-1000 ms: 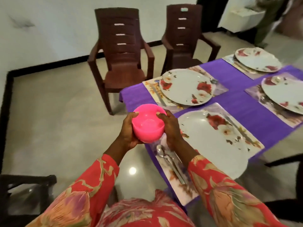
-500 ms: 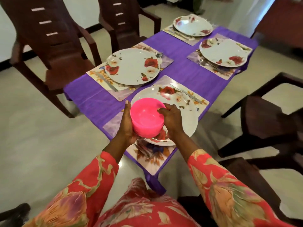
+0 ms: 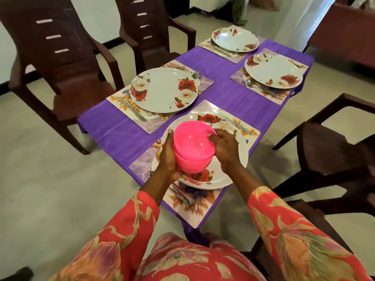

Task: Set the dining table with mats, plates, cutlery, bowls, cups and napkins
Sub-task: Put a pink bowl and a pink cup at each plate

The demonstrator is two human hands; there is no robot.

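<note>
Both hands gripped a stack of pink bowls [image 3: 193,147] over the near plate [image 3: 227,175]: left hand [image 3: 168,157] fingers curled round its side, right hand [image 3: 225,149] at the rim.

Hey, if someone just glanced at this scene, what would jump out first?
The bright pink bowls, stacked and held by the left hand and right hand above the nearest plate. Behind them, the purple tablecloth carries three more rose-patterned plates on mats.

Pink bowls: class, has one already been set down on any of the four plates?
No: the pink bowls are stacked, held between both hands above the nearest plate, and the other plates are bare.
</note>
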